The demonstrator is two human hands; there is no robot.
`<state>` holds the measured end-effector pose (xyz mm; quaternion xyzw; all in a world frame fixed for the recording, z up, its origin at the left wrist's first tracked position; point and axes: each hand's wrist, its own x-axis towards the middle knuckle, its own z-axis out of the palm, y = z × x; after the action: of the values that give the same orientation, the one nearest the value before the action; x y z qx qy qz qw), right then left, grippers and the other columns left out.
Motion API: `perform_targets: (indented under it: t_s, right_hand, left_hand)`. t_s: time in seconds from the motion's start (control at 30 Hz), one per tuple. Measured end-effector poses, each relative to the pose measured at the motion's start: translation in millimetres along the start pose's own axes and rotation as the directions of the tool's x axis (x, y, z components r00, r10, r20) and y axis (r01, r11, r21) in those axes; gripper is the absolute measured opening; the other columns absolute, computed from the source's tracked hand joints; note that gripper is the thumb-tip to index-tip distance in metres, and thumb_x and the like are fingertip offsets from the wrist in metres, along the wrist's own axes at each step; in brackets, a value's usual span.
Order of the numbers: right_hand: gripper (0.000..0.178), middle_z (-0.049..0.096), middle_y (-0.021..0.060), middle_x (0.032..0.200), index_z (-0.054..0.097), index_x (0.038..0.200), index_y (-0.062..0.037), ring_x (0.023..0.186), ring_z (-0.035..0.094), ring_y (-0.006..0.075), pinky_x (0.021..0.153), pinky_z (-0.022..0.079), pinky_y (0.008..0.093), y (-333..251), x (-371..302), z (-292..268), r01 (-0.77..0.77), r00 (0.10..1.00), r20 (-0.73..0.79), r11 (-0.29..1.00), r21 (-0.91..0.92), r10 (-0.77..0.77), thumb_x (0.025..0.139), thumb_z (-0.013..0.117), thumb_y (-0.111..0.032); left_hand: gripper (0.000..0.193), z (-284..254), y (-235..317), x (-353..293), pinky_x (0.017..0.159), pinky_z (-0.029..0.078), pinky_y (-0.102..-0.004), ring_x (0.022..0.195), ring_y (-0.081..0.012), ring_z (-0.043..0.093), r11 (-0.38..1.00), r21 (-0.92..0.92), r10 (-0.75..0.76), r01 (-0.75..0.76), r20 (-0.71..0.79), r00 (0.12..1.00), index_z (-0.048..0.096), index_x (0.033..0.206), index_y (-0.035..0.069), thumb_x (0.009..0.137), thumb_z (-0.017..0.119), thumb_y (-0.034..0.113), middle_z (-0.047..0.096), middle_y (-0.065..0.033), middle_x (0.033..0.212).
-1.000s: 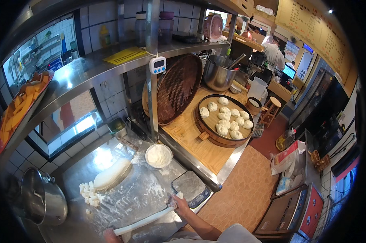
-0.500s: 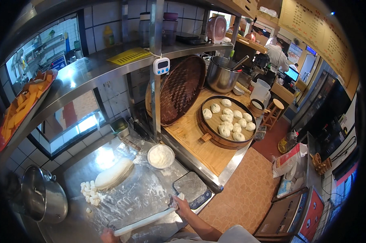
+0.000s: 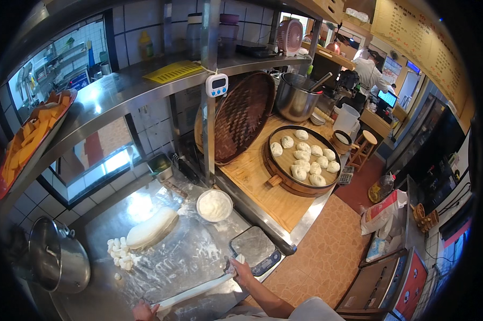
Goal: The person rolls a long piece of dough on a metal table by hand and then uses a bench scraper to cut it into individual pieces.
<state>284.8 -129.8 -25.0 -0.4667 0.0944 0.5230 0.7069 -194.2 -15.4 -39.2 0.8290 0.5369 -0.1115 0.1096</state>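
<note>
Moved: dough rope [image 3: 196, 291] lies as before, both hands still at its ends
Left hand [image 3: 143, 311]: fingers pressed on rope
Right hand [image 3: 240, 270]: fingers pinching rope
Bowl [image 3: 214, 205]: flour
Steamer [image 3: 302, 160]: buns
Nearby: scale [image 3: 254, 250], dough pieces [image 3: 118, 253], on bench [image 3: 188, 257]

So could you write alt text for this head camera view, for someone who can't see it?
A person's left hand and right hand hold the two ends of a long dough rope over a floured steel counter. Farther back are a dough loaf, cut pieces and a tray of buns.
</note>
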Motion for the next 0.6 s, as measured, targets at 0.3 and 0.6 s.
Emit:
perform_targets:
  t_s: [0.3,0.6]
  right_hand:
    - [0.008,0.058,0.0043,0.071,0.06,0.097,-0.0057,0.062,0.059,0.0189,0.066,0.057,0.0402,0.2,0.4,2.1,0.006,1.0,-0.027,1.0,-0.029,-0.007,0.098,0.065,-0.013]
    - [0.014,0.062,0.0076,0.073,0.062,0.088,-0.0041,0.071,0.063,0.0217,0.071,0.053,0.036,9.3,9.3,-14.0,0.081,0.994,0.083,0.989,-0.122,-0.071,0.098,0.063,-0.013]
  left_hand:
    - [0.047,-38.2,36.5,-12.3,0.103,0.038,-0.0586,0.117,-0.0418,0.056,0.992,-0.114,-0.077,0.061,-0.137,0.988,0.074,0.105,0.009,0.093,0.058,0.052,0.066,-0.0174,0.119]
    - [0.045,23.9,107.1,-31.7,0.113,0.022,-0.0702,0.15,-0.0362,0.028,0.979,-0.191,-0.015,-0.075,-0.429,0.903,0.067,0.122,0.013,0.091,0.062,0.044,0.039,-0.0138,0.158]
